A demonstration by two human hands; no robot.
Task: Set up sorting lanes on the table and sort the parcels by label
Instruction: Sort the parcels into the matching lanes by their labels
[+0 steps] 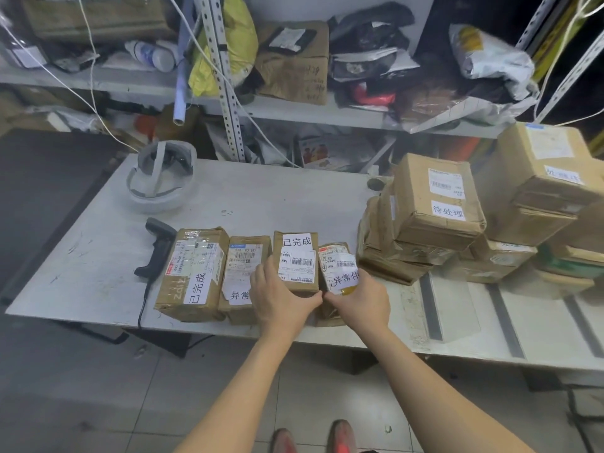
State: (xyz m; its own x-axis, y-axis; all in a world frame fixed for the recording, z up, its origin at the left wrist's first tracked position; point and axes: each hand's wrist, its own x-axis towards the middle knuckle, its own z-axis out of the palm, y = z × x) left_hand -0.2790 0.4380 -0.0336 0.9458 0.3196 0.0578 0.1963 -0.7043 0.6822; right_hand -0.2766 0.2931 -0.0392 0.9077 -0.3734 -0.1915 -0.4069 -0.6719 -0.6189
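We are holding two small brown cardboard parcels, side by side at the near edge of the white tabletop [261, 197]. Our left hand [281, 297] has its grip wrapped on the 已完成 parcel [295, 256]. Our right hand [362, 300] has its grip clasped on the crumpled 异常件 parcel [336, 259]. Labels are alternating along the row, so we are judging it best to lift each parcel clear, label up, toward its match, such as the large taped 已完成 box [192, 273] at the far left.
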